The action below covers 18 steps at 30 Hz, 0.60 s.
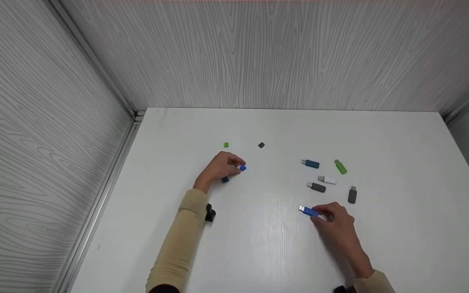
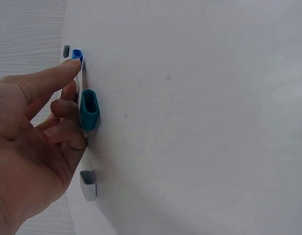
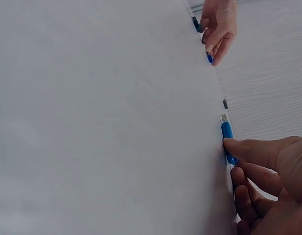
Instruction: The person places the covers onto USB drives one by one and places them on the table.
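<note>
My left hand point(image 1: 223, 166) pinches a small blue cap point(image 1: 243, 167) between thumb and fingers, low over the white table. Its hollow opening shows in the left wrist view. Close under that hand stands a dark teal cap point(image 2: 89, 115), and a pale grey cap point(image 2: 88, 186) is nearer the wrist. My right hand point(image 1: 336, 224) grips a blue USB stick point(image 1: 309, 211) by its rear end, thumb on one side and fingers on the other. The stick's bare metal plug points left, toward the left hand.
Beyond the right hand lie several uncapped USB sticks: a teal one point(image 1: 311, 163), a green one point(image 1: 340, 167), a white one point(image 1: 327, 180) and two dark grey ones point(image 1: 317, 187). Past the left hand sit a green cap point(image 1: 226, 145) and a dark cap point(image 1: 261, 145). Wood-patterned panels point(image 1: 234, 57) border the table.
</note>
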{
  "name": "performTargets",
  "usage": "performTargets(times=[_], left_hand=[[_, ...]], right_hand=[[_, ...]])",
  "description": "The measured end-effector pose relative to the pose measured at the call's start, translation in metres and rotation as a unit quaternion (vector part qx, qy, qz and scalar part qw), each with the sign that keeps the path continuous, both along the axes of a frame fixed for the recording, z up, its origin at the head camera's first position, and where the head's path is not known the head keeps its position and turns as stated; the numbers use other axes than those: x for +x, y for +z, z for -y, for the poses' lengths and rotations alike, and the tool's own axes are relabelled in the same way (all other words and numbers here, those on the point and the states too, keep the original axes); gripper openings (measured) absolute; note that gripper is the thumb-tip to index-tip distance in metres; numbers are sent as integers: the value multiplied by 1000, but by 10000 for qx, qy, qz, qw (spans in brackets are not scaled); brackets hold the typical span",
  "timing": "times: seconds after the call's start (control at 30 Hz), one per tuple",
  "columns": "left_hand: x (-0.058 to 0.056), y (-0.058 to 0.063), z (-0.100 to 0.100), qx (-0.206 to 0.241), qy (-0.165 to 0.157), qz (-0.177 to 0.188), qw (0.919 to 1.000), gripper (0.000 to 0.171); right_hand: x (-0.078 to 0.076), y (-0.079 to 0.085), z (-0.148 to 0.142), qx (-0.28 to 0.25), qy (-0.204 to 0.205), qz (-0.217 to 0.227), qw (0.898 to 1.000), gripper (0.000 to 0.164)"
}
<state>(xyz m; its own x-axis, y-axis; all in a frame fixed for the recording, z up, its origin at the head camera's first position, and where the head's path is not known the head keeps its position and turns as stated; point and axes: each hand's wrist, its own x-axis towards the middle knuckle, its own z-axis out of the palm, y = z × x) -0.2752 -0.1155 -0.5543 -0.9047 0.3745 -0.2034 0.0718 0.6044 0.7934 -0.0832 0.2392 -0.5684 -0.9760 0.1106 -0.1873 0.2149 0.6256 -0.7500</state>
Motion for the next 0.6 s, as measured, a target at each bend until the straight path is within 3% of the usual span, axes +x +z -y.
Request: performTargets(times=[0.6], left_hand=[[2,4,-3,-290,-62,-116,9995,30]], right_hand=[[0,-1,-1,46,62,-127,9999,25]])
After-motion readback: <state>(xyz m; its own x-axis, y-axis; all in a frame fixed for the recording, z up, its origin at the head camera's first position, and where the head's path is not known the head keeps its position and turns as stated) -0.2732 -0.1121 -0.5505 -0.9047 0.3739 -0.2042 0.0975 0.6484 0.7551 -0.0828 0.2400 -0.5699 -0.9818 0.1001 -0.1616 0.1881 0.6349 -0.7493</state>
